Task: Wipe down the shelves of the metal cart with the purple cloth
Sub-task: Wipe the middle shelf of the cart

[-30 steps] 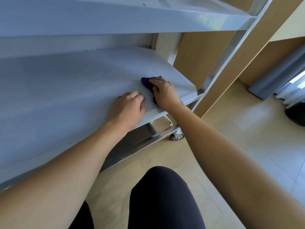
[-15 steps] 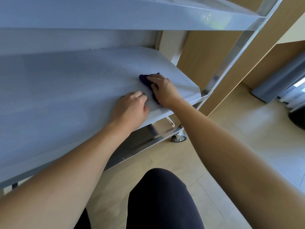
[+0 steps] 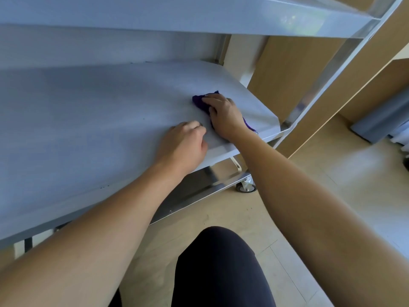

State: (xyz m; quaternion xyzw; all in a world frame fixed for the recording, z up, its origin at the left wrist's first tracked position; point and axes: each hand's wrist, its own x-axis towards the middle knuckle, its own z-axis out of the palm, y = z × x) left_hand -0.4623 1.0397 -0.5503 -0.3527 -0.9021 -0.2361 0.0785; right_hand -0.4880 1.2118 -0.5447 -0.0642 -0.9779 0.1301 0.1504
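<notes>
Your right hand [image 3: 224,117] still grips the purple cloth [image 3: 199,102], barely moved on the middle shelf [image 3: 88,120], left hand [image 3: 183,147] curled empty beside it, so wiping looks hardly advanced.

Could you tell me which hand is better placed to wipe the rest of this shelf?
The right hand: it presses the purple cloth on the middle shelf, while the left hand rests beside it holding nothing.

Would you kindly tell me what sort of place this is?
Probably an indoor room, perhaps a hotel or flat: wood-panelled wall, pale floor tiles, grey curtain at the right.
</notes>
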